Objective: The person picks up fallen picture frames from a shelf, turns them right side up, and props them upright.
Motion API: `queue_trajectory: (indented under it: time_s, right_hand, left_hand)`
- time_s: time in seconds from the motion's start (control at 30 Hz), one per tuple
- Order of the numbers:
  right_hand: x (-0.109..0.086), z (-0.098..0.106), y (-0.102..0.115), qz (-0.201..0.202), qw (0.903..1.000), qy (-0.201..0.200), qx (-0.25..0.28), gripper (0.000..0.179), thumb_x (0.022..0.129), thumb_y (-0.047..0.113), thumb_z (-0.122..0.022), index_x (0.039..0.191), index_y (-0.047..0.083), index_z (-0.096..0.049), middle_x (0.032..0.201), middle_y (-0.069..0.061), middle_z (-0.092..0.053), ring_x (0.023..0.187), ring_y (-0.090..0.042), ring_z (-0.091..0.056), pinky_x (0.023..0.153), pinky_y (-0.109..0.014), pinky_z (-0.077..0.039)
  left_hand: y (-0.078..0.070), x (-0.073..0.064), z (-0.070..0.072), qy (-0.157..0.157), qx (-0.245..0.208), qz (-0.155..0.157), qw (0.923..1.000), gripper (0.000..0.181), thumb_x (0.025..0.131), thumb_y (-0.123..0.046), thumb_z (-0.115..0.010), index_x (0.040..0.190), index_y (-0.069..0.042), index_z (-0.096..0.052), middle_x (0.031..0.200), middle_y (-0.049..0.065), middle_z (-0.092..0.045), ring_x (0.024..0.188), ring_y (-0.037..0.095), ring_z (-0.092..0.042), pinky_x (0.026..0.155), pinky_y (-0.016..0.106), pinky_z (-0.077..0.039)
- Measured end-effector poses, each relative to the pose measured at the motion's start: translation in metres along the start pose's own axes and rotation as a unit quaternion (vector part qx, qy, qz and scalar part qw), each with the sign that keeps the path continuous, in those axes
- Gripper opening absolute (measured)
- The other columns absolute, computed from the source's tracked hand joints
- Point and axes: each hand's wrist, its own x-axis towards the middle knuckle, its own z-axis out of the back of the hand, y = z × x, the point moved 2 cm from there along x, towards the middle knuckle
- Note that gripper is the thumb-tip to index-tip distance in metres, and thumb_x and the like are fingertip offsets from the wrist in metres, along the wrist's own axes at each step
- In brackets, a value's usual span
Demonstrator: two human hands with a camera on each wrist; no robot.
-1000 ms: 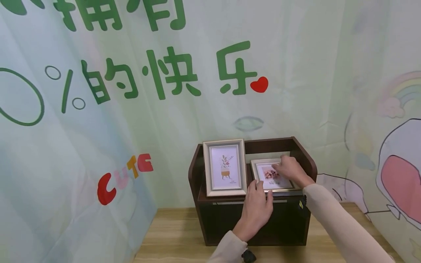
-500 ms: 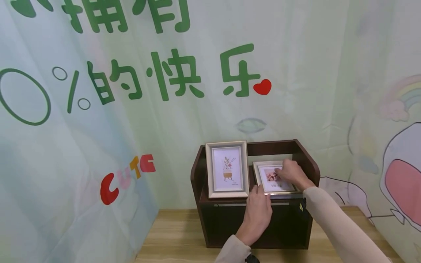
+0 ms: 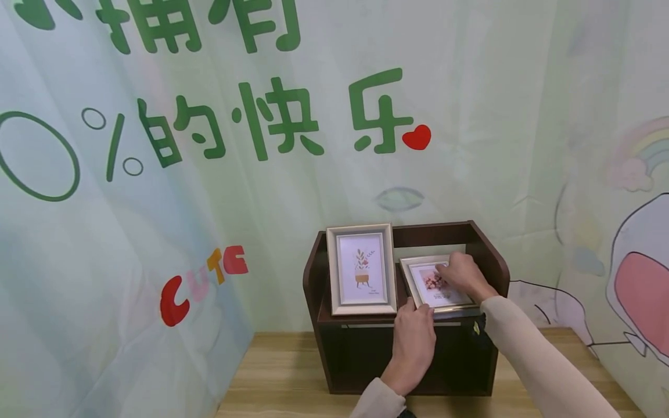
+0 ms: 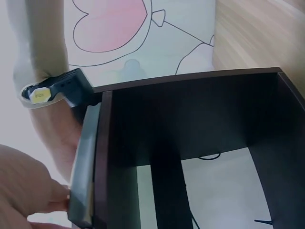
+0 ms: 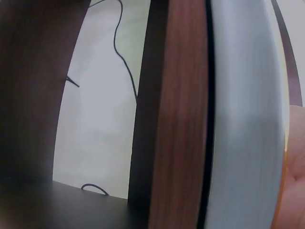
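A cream picture frame with a pink flower print lies face up on the right part of a small dark brown shelf. My left hand has its fingertips at the frame's near left corner; in the left wrist view the left hand grips along the frame's grey side. My right hand reaches across the right side, fingers bent over the print and far edge. In the right wrist view the frame's grey side runs along the brown shelf board. Part of the print is hidden under the right hand.
Left of it, a second picture frame with a potted plant print stands upright on the shelf. Raised side panels bound the shelf top. Below is an unfronted compartment. The shelf stands on a wood-grain table before a printed curtain.
The lying frame has turned slightly, its near left corner now a little closer to me. My left hand has shifted slightly right and down to that corner. The upright frame stays put.
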Motion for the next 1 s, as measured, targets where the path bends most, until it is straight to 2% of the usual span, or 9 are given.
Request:
queue_trajectory:
  time_s: [0.2,0.4,0.53,0.63,0.8,0.93,1.0]
  right_hand:
    - [-0.001,0.005,0.001,-0.001,0.9998,-0.008,0.018,0.043,0.104,0.025,-0.058,0.065,0.006,-0.058,0.057,0.000,-0.041,0.053,-0.016,-0.045,0.051,-0.028,-0.036]
    - [-0.003,0.008,0.001,-0.013,0.9993,-0.013,0.034,0.042,0.104,0.026,-0.056,0.066,0.008,-0.053,0.059,0.000,-0.040,0.055,-0.015,-0.044,0.051,-0.028,-0.034]
    - [-0.006,0.011,0.003,-0.023,0.9988,-0.017,0.038,0.035,0.104,0.026,-0.055,0.078,0.003,-0.057,0.065,-0.001,-0.038,0.059,-0.015,-0.044,0.052,-0.029,-0.035]
    - [-0.008,0.016,0.005,-0.021,0.9989,-0.025,0.033,0.034,0.104,0.025,-0.053,0.079,0.002,-0.056,0.065,-0.001,-0.037,0.059,-0.015,-0.042,0.052,-0.028,-0.034]
    - [-0.009,0.025,0.010,-0.003,0.9989,-0.045,0.012,0.033,0.099,0.016,-0.052,0.067,0.011,-0.043,0.062,0.001,-0.031,0.056,-0.015,-0.038,0.051,-0.028,-0.032]
    - [-0.011,0.031,0.016,0.015,0.9979,-0.063,-0.006,0.031,0.095,0.005,-0.049,0.068,0.013,-0.036,0.065,0.000,-0.028,0.059,-0.017,-0.037,0.053,-0.030,-0.033]
    - [-0.012,0.035,0.018,0.020,0.9976,-0.065,-0.009,0.027,0.094,0.002,-0.048,0.070,0.011,-0.037,0.066,-0.001,-0.030,0.059,-0.018,-0.038,0.053,-0.030,-0.033]
  left_hand:
    - [0.002,-0.003,-0.002,-0.041,-0.024,-0.032,0.9983,0.011,0.098,-0.017,-0.074,0.091,-0.012,-0.082,0.103,0.013,-0.078,0.085,0.021,-0.075,0.076,0.029,-0.063]
    - [0.011,-0.007,-0.002,-0.030,-0.071,-0.043,0.9961,0.009,0.095,-0.019,-0.078,0.098,-0.011,-0.081,0.116,0.021,-0.078,0.101,0.028,-0.079,0.084,0.032,-0.065]
    - [0.018,-0.009,-0.002,-0.038,-0.079,-0.073,0.9935,0.010,0.094,-0.020,-0.079,0.100,-0.012,-0.081,0.115,0.020,-0.078,0.097,0.025,-0.080,0.081,0.030,-0.065]
    - [0.022,-0.010,-0.001,-0.043,-0.078,-0.094,0.9915,0.011,0.093,-0.020,-0.080,0.100,-0.012,-0.081,0.114,0.020,-0.078,0.094,0.024,-0.081,0.079,0.029,-0.065]
    - [0.026,-0.012,0.000,-0.049,-0.078,-0.116,0.9889,0.012,0.093,-0.019,-0.081,0.101,-0.011,-0.082,0.116,0.022,-0.077,0.099,0.028,-0.080,0.081,0.028,-0.065]
    - [0.029,-0.014,0.000,-0.067,-0.087,-0.126,0.9859,0.012,0.093,-0.017,-0.081,0.102,-0.009,-0.081,0.117,0.025,-0.076,0.102,0.030,-0.079,0.083,0.027,-0.064]
    - [0.030,-0.014,0.001,-0.076,-0.098,-0.130,0.9838,0.013,0.093,-0.016,-0.081,0.103,-0.008,-0.081,0.118,0.026,-0.076,0.104,0.031,-0.079,0.083,0.028,-0.064]
